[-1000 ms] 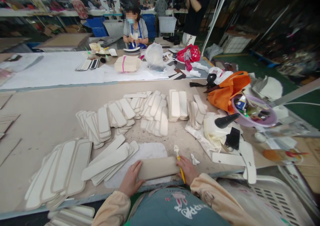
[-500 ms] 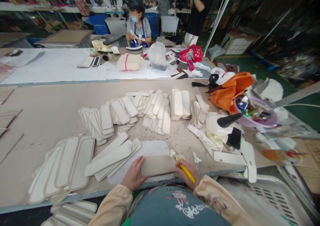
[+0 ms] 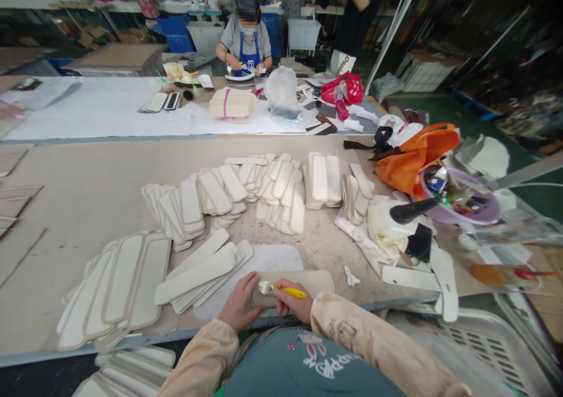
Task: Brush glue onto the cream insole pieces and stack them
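Observation:
A long beige panel with rounded corners (image 3: 319,281) lies flat at the table's near edge. My left hand (image 3: 240,303) holds its left end, thumb at the near side and fingers at the far side. In my right hand (image 3: 298,303) is a yellow-handled brush (image 3: 294,292), its bristles loaded with white paste and pressed near the panel's left end. Partly under the panel is a pale sheet (image 3: 277,257). Just left of it, long white-faced strips (image 3: 197,277) are fanned out, overlapping the sheet.
Larger white panels (image 3: 123,280) spread at left; shorter pieces (image 3: 191,200) lie in overlapping piles beyond. At right are a white container with a black nozzle (image 3: 413,210), an orange bag (image 3: 417,156) and a purple basin (image 3: 484,212). A co-worker (image 3: 248,39) sits across the table.
My right hand has swept the brush leftward from the panel's right part to its left end. My left hand stays on the left end. The co-worker's hands have lowered to the table.

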`<state>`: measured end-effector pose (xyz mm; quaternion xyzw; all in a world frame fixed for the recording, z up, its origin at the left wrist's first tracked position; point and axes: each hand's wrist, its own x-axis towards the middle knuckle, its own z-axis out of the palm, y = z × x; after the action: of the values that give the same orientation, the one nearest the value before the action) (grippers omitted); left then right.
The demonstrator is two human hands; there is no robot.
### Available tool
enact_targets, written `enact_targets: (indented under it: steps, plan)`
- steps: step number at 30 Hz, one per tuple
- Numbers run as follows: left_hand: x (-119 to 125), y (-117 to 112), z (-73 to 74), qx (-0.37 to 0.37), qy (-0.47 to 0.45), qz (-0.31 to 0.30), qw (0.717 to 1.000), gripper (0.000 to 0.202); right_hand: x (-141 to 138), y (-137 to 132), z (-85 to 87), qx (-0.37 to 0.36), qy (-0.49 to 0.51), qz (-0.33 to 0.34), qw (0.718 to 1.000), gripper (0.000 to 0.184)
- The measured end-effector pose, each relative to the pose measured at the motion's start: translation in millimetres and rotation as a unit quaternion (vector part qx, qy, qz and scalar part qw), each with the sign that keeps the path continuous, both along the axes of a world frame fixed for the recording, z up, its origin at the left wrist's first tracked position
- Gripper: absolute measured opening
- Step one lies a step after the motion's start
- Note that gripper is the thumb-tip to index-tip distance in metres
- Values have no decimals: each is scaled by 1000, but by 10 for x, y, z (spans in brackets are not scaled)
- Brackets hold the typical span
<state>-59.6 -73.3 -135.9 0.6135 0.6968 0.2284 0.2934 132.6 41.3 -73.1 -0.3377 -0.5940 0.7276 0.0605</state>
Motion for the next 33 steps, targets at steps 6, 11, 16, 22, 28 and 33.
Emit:
enact_targets:
  steps: [6,11,16,22,28,33]
  plan:
    - [-7,13,25,10,11,-10,1000,70,-89,-55,-66,0,-44,-20,999,25]
    - [-18,-2,-5,24,34,-17,999,67,68,1,-4,35,-81,-59,994,20]
    - [-26,-38,-56,42,59,-24,997,66,439,108,52,86,-118,-111,983,24]
    - [-27,-42,-82,43,75,-22,996,65,1002,221,89,142,-167,-172,960,28]
    - [-27,-40,-76,36,73,-22,996,66,987,173,152,135,-144,-174,965,30]
    - [-17,-30,-46,42,73,-21,996,67,388,-7,93,40,-66,-78,994,26]
